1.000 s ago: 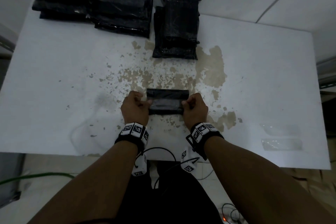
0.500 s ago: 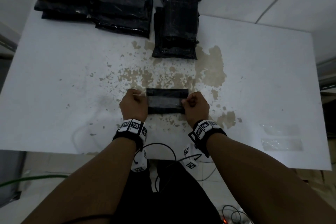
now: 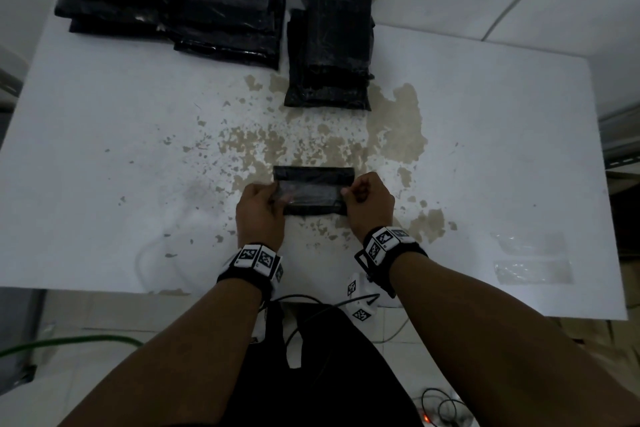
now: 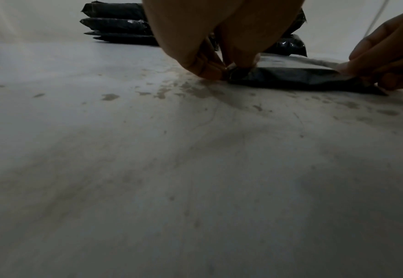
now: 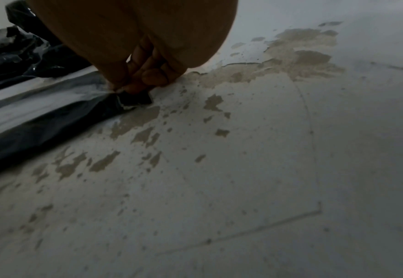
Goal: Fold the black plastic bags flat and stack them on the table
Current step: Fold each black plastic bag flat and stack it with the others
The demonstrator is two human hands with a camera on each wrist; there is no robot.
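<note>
A small black plastic bag [image 3: 313, 191] lies folded into a narrow strip on the white table [image 3: 104, 156], near its front edge. My left hand [image 3: 268, 199] pinches the strip's left end; the left wrist view shows the bag [image 4: 288, 75] held between curled fingertips [image 4: 210, 69]. My right hand [image 3: 360, 199] pinches the right end, and in the right wrist view its fingers [image 5: 148, 75] clamp the bag [image 5: 40, 116] at its corner. Both hands sit low on the tabletop.
Stacks of folded black bags lie along the far edge: a wide pile at the back left [image 3: 166, 7] and a taller one at centre back [image 3: 330, 42]. Worn brown patches [image 3: 394, 125] mark the tabletop. Clear plastic pieces [image 3: 530, 260] lie at the front right.
Both hands kept pinching the ends of the strip and shifted slightly away from me. The bag's near edge has come over, leaving the strip a little narrower.
</note>
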